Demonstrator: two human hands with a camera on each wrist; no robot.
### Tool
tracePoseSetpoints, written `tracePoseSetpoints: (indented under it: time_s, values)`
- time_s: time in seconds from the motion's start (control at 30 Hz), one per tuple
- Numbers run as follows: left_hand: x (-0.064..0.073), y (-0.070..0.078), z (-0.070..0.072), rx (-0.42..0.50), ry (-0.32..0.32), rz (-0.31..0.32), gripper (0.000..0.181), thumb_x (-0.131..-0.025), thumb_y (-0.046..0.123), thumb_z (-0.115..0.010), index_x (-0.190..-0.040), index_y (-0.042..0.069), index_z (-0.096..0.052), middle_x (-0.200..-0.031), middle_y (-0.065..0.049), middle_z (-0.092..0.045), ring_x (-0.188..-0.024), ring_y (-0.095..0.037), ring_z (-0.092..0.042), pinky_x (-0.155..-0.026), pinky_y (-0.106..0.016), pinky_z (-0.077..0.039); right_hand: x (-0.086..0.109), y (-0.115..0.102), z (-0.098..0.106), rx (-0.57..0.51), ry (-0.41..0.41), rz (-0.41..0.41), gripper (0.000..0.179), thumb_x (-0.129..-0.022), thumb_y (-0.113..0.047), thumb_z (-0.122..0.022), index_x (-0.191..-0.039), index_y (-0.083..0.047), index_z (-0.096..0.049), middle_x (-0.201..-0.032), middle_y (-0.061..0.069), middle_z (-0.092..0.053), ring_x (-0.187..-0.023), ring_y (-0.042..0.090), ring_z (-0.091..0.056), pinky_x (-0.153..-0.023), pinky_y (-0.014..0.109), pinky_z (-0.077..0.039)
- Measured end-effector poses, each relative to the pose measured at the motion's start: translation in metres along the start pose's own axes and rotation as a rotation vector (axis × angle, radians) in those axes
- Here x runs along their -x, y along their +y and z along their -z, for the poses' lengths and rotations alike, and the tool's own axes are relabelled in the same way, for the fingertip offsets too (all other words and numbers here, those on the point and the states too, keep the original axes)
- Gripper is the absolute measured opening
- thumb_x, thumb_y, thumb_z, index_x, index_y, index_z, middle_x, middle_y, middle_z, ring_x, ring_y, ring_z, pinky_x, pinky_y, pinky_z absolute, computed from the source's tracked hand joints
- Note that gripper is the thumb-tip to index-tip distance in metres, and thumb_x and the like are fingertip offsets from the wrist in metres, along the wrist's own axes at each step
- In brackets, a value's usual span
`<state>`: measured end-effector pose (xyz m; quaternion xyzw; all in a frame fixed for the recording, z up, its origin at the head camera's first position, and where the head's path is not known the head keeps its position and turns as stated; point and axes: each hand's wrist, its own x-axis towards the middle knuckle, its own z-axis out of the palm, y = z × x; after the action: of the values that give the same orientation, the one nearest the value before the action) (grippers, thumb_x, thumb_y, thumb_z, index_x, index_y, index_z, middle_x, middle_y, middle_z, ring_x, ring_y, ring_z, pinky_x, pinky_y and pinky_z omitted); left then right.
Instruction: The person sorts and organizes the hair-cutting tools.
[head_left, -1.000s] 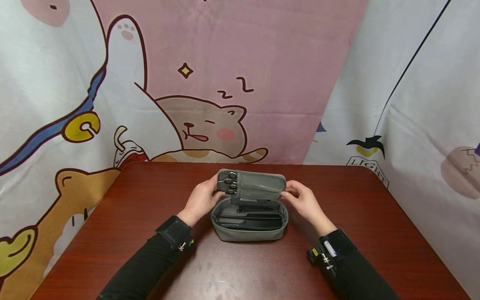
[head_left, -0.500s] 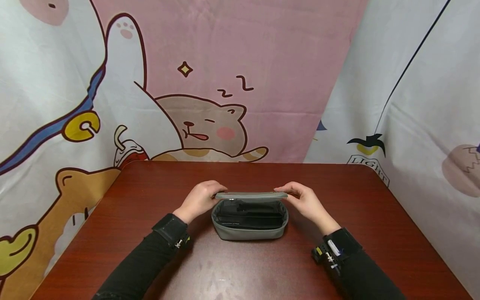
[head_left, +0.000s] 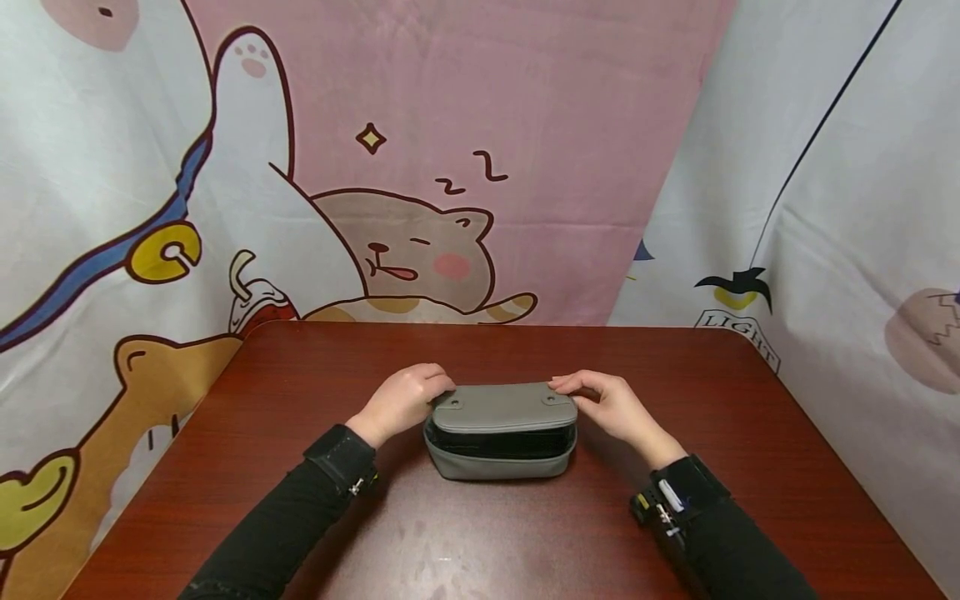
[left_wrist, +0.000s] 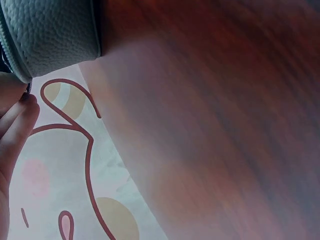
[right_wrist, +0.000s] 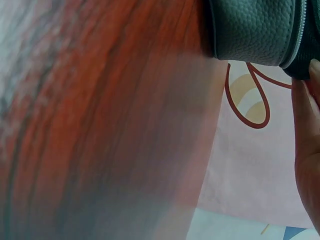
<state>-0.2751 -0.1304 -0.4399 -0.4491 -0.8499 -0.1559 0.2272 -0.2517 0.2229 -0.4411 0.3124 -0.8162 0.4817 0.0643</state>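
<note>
Grey pebbled, leather-look material covers the case (head_left: pixel 498 469), which sits on the table (head_left: pixel 225 500) nr. the far edge, approx. midway betw. its side edges. We see the lid (head_left: pixel 498 407) over it, w/ a dark gap along the front. The L hand (head_left: pixel 408 398) pinches the lid's left end; the R hand (head_left: pixel 603 404) pinches its right end, thumb & fingers close together. To do this well, we'd say: lower both ends evenly, line up the zip (right_wrist: pixel 300 35) teeth all round, & watch that nothing inside pokes into the gap, as it could jam. Fingertips shd. clear the rim bef. we press. Re: writing, we can read only "LIGHT" (head_left: pixel 737 327) on the cloth (head_left: pixel 570 125) behind the table's far R corner, plus Z-like marks; no brand legible on the case.
</note>
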Motion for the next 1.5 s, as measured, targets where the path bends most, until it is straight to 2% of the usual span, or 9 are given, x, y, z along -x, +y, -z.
tracePoseSetpoints:
  time_s: [0.13,0.2,0.37,0.47,0.73,0.87,1.13,1.3,1.5]
  values:
    - [0.0,0.001,0.001,-0.055,0.009,-0.055,0.029,-0.076,-0.013,-0.077,-0.097,0.007,-0.073,-0.091,-0.002,-0.064,-0.084,-0.015,-0.063,-0.076,-0.026,-0.055,0.002,0.008,0.001,0.05,-0.033,0.037,0.035,-0.086,0.019,-0.063,-0.106,-0.008,-0.073,-0.119,0.012,-0.069,-0.116,0.033,-0.062,-0.09,0.017,-0.048]
    - [0.0,0.002,0.002,-0.079,0.012,-0.078,0.028,-0.077,-0.013,-0.076,-0.096,0.007,-0.072,-0.09,-0.003,-0.064,-0.083,-0.015,-0.063,-0.075,-0.026,-0.055,0.003,0.009,0.002,0.107,-0.045,0.086,0.037,-0.084,0.018,-0.066,-0.106,-0.011,-0.073,-0.118,0.008,-0.069,-0.115,0.03,-0.063,-0.091,0.018,-0.048]
    - [0.0,0.002,0.001,-0.136,0.022,-0.14,0.027,-0.077,-0.015,-0.073,-0.095,0.005,-0.071,-0.09,-0.005,-0.064,-0.083,-0.015,-0.063,-0.073,-0.025,-0.055,0.004,0.01,0.001,0.264,-0.056,0.231,0.043,-0.075,0.021,-0.073,-0.103,-0.011,-0.073,-0.116,0.005,-0.07,-0.112,0.027,-0.064,-0.093,0.014,-0.044]
    - [0.0,0.003,0.001,-0.166,0.028,-0.165,0.025,-0.078,-0.014,-0.072,-0.095,0.005,-0.07,-0.091,-0.005,-0.063,-0.082,-0.015,-0.063,-0.072,-0.025,-0.055,0.004,0.009,0.002,0.313,-0.06,0.269,0.045,-0.071,0.022,-0.075,-0.101,-0.011,-0.074,-0.115,0.004,-0.07,-0.112,0.025,-0.064,-0.092,0.014,-0.044]
    - [0.0,0.007,0.001,-0.183,0.014,-0.163,0.023,-0.08,-0.011,-0.073,-0.095,0.006,-0.069,-0.092,-0.004,-0.061,-0.082,-0.015,-0.062,-0.07,-0.026,-0.055,0.006,0.005,0.003,0.406,-0.09,0.277,0.045,-0.071,0.02,-0.078,-0.102,-0.012,-0.075,-0.118,0.002,-0.07,-0.114,0.023,-0.063,-0.087,0.04,-0.054]
    - [0.0,0.008,0.002,-0.179,-0.004,-0.144,0.022,-0.081,-0.01,-0.073,-0.095,0.006,-0.07,-0.093,-0.005,-0.061,-0.082,-0.015,-0.062,-0.071,-0.025,-0.055,0.007,0.005,0.003,0.426,-0.101,0.277,0.044,-0.071,0.018,-0.078,-0.103,-0.012,-0.075,-0.119,0.003,-0.069,-0.115,0.022,-0.062,-0.089,0.042,-0.053]
    - [-0.002,0.012,0.006,-0.139,-0.078,-0.062,0.021,-0.083,-0.011,-0.07,-0.097,0.006,-0.071,-0.093,-0.004,-0.061,-0.082,-0.014,-0.06,-0.075,-0.026,-0.055,0.008,0.004,0.002,0.452,-0.106,0.301,0.04,-0.075,0.014,-0.078,-0.106,-0.01,-0.075,-0.119,0.004,-0.069,-0.115,0.021,-0.062,-0.094,0.035,-0.05]
    - [-0.001,0.016,0.01,-0.093,-0.138,0.022,0.026,-0.083,-0.012,-0.069,-0.101,0.007,-0.071,-0.096,-0.003,-0.061,-0.085,-0.014,-0.06,-0.078,-0.027,-0.054,0.009,0.004,0.002,0.449,-0.107,0.325,0.036,-0.078,0.014,-0.075,-0.105,-0.01,-0.075,-0.12,0.005,-0.069,-0.114,0.024,-0.063,-0.096,0.032,-0.049]
    - [-0.001,0.02,0.017,-0.04,-0.222,0.128,0.03,-0.085,-0.012,-0.066,-0.109,0.006,-0.07,-0.104,-0.004,-0.062,-0.093,-0.015,-0.062,-0.083,-0.03,-0.054,0.011,0.004,0.002,0.414,-0.095,0.312,0.032,-0.081,0.011,-0.073,-0.105,-0.011,-0.075,-0.12,0.005,-0.069,-0.115,0.025,-0.062,-0.099,0.023,-0.043]
